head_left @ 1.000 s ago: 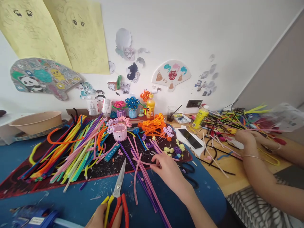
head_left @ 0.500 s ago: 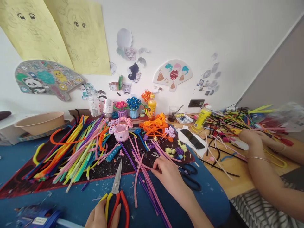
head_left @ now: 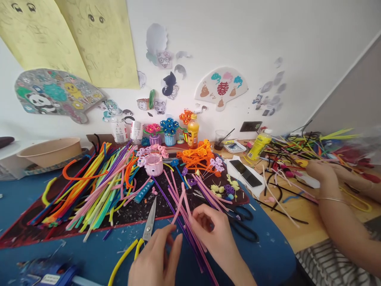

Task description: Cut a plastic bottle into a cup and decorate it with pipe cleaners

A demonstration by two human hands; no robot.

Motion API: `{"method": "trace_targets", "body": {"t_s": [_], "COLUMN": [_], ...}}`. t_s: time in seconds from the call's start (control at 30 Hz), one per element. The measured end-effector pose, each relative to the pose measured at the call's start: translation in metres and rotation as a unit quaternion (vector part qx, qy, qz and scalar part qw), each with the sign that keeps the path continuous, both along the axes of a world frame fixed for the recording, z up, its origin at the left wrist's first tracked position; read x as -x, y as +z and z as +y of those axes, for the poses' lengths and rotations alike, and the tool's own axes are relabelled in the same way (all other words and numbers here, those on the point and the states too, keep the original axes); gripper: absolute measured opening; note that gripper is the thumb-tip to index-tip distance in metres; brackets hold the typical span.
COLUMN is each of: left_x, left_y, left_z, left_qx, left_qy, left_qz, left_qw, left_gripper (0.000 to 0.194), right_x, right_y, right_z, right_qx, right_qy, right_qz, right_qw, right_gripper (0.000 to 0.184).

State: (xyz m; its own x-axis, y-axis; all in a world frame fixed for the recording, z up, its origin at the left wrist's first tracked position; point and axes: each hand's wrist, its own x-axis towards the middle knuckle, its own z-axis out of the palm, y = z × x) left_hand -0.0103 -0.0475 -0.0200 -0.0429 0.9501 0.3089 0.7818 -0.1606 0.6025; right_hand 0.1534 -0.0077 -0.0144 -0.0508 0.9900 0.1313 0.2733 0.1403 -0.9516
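Note:
My right hand (head_left: 216, 236) is closed in a pinch on a pink pipe cleaner (head_left: 186, 198), whose upper end sticks up past the fingertips. My left hand (head_left: 157, 256) hovers close by, thumb and forefinger apart, with nothing seen between them. Beneath it lie scissors (head_left: 149, 224), blades pointing away; one yellow handle loop shows and the rest is hidden by the hand. A loose pink pipe cleaner (head_left: 177, 208) runs under the left fingertips. Several purple and pink pipe cleaners (head_left: 193, 242) lie between the hands.
A heap of coloured pipe cleaners (head_left: 98, 190) covers the left. Behind stands a pink pot (head_left: 154, 166) near orange pieces (head_left: 198, 159). Black scissors (head_left: 244, 224) lie right of my right hand. A glue gun (head_left: 50, 274) is front left. Another person's arm (head_left: 336, 214) works at right.
My left hand has let go of the scissors and moved right, towards my right hand. The pink pipe cleaner in my right hand has swung from pointing left to pointing up.

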Motion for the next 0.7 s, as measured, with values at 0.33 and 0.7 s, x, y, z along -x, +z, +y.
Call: {"method": "trace_targets", "body": {"t_s": [0.33,0.7], "left_x": [-0.023,-0.033], "left_y": [0.008,0.041], "left_z": [0.03,0.063], "left_qx": [0.092,0.139], "left_qy": [-0.052,-0.103], "left_qz": [-0.186,-0.341], "left_qw": [0.977,0.924], "left_gripper": [0.034,0.046], "right_x": [0.004,-0.007], "right_y": [-0.004,-0.022], "right_z": [-0.011,-0.017], "right_qx": [-0.01,-0.014], "right_qy": [0.069,-0.052], "right_qz": [-0.049,-0.252], "right_qw": [0.996,0.966], "right_gripper": [0.017,0.004]}}
